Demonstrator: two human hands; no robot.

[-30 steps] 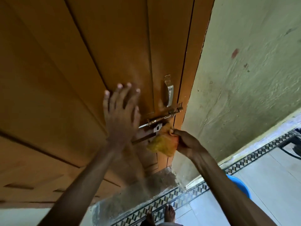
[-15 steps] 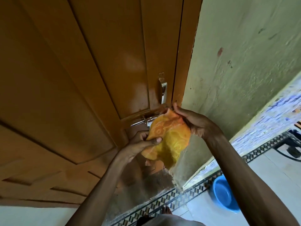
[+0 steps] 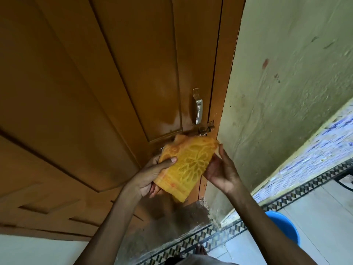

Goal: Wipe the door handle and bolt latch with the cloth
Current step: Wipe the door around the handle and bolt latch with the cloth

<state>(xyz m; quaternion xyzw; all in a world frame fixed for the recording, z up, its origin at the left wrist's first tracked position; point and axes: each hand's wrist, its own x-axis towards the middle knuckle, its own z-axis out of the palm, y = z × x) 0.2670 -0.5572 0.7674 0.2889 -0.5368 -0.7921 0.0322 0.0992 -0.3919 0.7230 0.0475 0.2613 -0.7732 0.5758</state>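
Observation:
A yellow patterned cloth [image 3: 188, 163] is spread between both hands in front of the brown wooden door [image 3: 95, 92]. My left hand [image 3: 152, 175] grips its left edge with the thumb on top. My right hand [image 3: 221, 169] holds its right edge. Above the cloth, the silver door handle [image 3: 198, 108] stands upright near the door's edge. The bolt latch [image 3: 205, 129] shows just over the cloth's top edge; the cloth hides most of its rod. Neither hand touches the handle or latch.
A pale green wall [image 3: 286, 83] rises right of the door frame. Below it runs a patterned tile border [image 3: 286, 196] on a light tiled floor. A blue bucket [image 3: 284, 226] stands on the floor at the lower right, close to my right forearm.
My left hand left the door panel and took hold of the cloth. The cloth went from bunched in my right hand to spread out between both hands.

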